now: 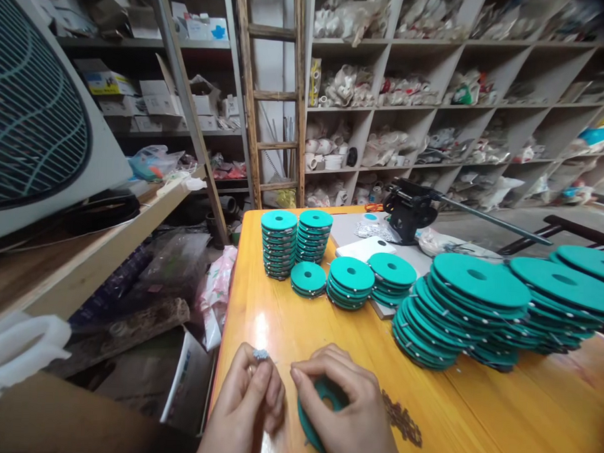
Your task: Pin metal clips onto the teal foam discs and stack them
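My left hand (252, 398) is closed, thumb against forefinger, around a small clump of pale grey-blue pieces (260, 353), too small to name. Close beside it, my right hand (342, 402) has thumb and forefinger pinched together, and I cannot make out anything between the tips. Under the right hand a green spool-like disc (307, 420) with a centre hole is partly hidden; whether the hand touches it I cannot tell. A scatter of small brown pieces (402, 421) lies on the table just right of that hand.
Stacks of small green discs (278, 245) stand at the back of the yellow wooden table (251, 311). Larger green stacks (458, 313) fill the right. Behind them sits a black hand-lever device (407, 211) on a grey board. A wooden shelf (105, 258) borders the left.
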### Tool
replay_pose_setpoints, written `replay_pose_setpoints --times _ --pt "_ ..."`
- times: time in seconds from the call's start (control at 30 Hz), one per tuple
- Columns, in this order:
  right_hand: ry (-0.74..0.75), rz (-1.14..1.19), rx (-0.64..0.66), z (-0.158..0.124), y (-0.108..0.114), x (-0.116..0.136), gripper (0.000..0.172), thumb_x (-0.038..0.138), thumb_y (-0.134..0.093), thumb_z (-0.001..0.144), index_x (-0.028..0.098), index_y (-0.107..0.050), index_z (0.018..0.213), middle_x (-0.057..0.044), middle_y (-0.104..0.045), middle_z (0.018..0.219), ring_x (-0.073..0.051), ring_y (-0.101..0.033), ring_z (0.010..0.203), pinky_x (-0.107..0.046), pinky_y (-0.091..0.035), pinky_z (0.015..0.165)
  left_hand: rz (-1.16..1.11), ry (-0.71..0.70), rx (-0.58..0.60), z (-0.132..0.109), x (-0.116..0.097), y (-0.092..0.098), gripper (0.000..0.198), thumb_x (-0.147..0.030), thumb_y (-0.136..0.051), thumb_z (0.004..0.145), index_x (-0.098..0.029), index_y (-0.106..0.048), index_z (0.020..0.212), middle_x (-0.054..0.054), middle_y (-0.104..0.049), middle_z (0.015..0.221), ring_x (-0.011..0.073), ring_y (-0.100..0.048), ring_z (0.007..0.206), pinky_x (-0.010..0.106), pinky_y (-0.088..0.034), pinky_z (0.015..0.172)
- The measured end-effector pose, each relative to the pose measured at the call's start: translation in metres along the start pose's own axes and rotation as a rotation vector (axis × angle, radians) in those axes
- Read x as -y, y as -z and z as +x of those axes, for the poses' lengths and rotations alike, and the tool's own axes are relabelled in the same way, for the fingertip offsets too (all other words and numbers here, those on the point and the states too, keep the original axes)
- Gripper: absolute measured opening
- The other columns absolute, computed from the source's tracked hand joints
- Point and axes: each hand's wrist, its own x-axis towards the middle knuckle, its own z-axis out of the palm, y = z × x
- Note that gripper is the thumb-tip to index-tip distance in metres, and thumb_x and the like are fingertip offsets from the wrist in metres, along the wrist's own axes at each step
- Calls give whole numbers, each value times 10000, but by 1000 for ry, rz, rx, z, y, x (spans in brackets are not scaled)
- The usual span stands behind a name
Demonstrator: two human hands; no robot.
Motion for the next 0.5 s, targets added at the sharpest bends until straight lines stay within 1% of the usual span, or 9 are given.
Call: replay_pose_setpoints --times 0.07,0.17,0.23,0.37,0.5 --pt "52 -16 -18 -1 -1 0 203 180 -581 852 171 -648 661 -14 -589 616 -149 -572 616 -275 -437 608 4 -3 2 1 0 0 317 -378 -523 935 -201 -369 722 -67 -444 582 58 -370 454 225 -261 470" --pt "82 -11 -24 -1 -3 1 199 178 -584 860 174 -650 673 -12 -591 618 -145 -566 616 -278 -435 620 27 -8 28 0 0 1 314 -368 -508 945 -204 -364 719 -70 -432 570 65 -359 455 236 -280 483" --pt "72 -8 -9 0 -3 2 198 181 -581 866 175 -656 683 -13 -593 621 -146 -566 619 -283 -435 627 38 -3 36 0 0 0 311 -371 -502 948 -204 -371 719 -68 -430 572 71 -367 469 242 -294 502" --pt "29 -19 23 0 -1 4 211 184 -572 872 174 -651 675 -17 -591 625 -152 -563 625 -296 -434 640 34 35 7 -3 -3 -2 321 -408 -544 920 -204 -394 723 -60 -442 583 74 -377 487 246 -301 523" --pt "31 -24 -6 -2 -2 3 201 177 -578 863 175 -650 675 -21 -590 627 -157 -557 626 -301 -425 628 42 42 -15 -4 -2 -2 330 -413 -568 905 -201 -405 711 -56 -448 583 75 -370 491 243 -299 523"
